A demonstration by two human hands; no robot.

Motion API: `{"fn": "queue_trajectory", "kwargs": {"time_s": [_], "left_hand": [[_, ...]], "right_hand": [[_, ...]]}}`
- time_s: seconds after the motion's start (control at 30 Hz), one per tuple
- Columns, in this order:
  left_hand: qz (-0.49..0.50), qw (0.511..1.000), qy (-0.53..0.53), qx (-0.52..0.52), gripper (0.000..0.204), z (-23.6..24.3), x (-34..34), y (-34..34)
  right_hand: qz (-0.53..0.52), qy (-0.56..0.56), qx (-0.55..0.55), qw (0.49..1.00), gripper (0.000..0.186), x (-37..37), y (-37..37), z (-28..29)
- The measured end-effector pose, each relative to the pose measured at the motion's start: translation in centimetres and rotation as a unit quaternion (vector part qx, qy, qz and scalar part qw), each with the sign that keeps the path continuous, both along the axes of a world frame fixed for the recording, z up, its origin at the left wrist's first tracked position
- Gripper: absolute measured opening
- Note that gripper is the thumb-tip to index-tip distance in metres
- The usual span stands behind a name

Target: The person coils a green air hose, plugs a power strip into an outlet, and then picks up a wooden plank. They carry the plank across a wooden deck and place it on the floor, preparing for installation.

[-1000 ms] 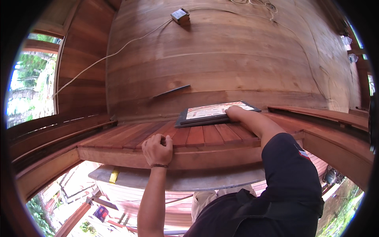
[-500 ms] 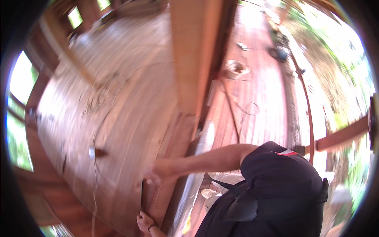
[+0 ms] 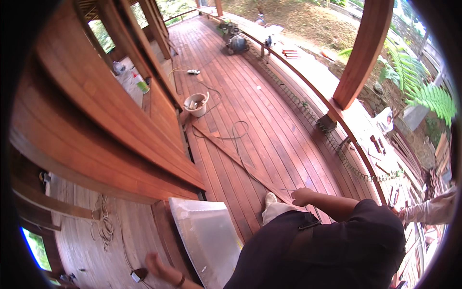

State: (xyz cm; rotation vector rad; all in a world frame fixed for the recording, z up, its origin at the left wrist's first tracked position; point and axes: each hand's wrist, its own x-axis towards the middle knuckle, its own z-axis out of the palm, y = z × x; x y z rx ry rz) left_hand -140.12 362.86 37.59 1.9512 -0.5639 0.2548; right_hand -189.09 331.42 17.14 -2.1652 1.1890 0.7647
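Note:
My right hand (image 3: 302,196) is closed, holding a thin, dark stick-like object (image 3: 286,189) that points left over the deck boards. Its exact kind is too small to make out. My left hand (image 3: 156,266), with a dark band at the wrist, hovers over the indoor floor beside the wooden sill, near a small white-and-dark electrical box (image 3: 136,276) on a cable. Blur hides how its fingers lie. Between my arms, a translucent grey sheet-like panel (image 3: 207,236) lies against the sill.
A white bucket (image 3: 196,105) with scraps stands on the reddish deck (image 3: 269,120). A loose cable (image 3: 236,137) and a long wooden strip (image 3: 224,149) cross the boards. Farther off sits a compressor-like machine (image 3: 237,42). A wooden post (image 3: 363,53) rises at the railing; another person's sleeve (image 3: 430,207) shows at right.
My view has swung right toward the deck. My right hand has left the wooden sill and come over the deck with the thin object; my left hand has lifted off the sill.

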Motion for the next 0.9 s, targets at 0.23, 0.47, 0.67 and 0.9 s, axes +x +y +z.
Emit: {"fn": "queue_trajectory", "kwargs": {"time_s": [0.23,0.47,0.67,0.9], "left_hand": [[-0.911,0.41,0.007,-0.049,0.04,19.9,-30.2,-30.2],[-0.991,0.128,-0.02,-0.032,0.042,25.3,-44.1,-37.6],[-0.985,-0.17,-0.036,-0.016,0.038,27.6,-47.2,-44.3],[-0.982,-0.114,0.12,-0.093,0.028,19.9,-38.9,-59.3]], "right_hand": [[-0.201,-0.076,0.028,0.976,0.041,-9.6,-3.7,-11.6],[-0.367,-0.014,-0.02,0.93,0.037,-18.9,-9.0,-12.9],[-0.426,-0.088,0.026,0.9,0.035,-19.0,-13.6,-9.8],[-0.441,-0.023,-0.005,0.897,0.041,-12.9,-18.2,-11.4]]}}
